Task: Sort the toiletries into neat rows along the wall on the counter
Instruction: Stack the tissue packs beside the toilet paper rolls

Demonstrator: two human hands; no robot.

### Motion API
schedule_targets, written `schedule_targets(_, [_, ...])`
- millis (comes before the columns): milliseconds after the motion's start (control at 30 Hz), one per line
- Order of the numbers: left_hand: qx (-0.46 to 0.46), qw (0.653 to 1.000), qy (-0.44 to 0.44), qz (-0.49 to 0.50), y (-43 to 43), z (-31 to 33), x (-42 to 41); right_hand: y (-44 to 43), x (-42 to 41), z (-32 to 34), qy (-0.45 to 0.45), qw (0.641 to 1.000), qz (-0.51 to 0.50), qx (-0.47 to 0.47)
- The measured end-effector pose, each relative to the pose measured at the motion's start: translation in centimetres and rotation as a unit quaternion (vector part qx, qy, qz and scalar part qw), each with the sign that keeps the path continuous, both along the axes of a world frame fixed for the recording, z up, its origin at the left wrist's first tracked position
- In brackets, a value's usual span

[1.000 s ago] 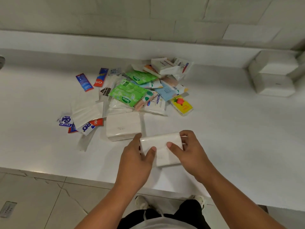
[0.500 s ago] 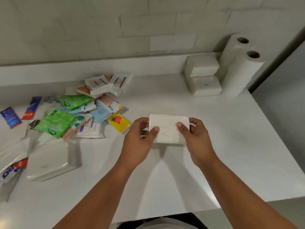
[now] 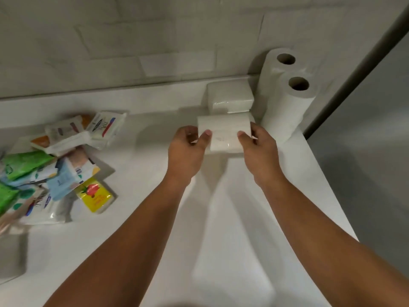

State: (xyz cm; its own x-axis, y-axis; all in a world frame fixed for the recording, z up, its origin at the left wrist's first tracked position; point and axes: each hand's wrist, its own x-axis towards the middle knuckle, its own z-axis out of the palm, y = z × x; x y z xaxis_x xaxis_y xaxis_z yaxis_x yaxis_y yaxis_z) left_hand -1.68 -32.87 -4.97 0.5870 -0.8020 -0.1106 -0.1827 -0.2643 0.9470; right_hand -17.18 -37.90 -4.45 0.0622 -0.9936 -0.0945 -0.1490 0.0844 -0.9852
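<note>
tissue pack [image 3: 223, 134] moved toward wall [image 3: 132, 41] | left hand [image 3: 186, 151], right hand [image 3: 260, 154] grasping it | 2 paper rolls [image 3: 287, 107]

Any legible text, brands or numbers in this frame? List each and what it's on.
Nothing reads clearly; the frame is motion-blurred.
held white pack: faint pink print, unreadable.
yellow pack: red lettering beside a strawberry picture, unreadable.
white-and-blue pack: blue oval logo, unreadable.
green pack: logo too blurred.

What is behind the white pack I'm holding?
A second pack by the wall, two paper rolls to its right. The held pack covers its base, so what it sits on is hidden.
</note>
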Motion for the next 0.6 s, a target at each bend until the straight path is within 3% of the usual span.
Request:
schedule_targets(167, [0.003,1.0,-0.004,0.019,-4.5,-0.9,-1.7,-4.0,0.0,-1.1,0.059,0.997,0.001,-0.057])
schedule_targets(400, [0.023,0.999,-0.032,0.034,-8.3,-2.7,-2.8,-7.7,0.0,-3.2,0.107,0.993,0.002,-0.048])
schedule_targets(600, [0.0,1.0,0.007,-0.027,-10.0,-3.2,-3.3,-9.7,0.0,-2.5,-0.006,0.999,-0.002,0.049])
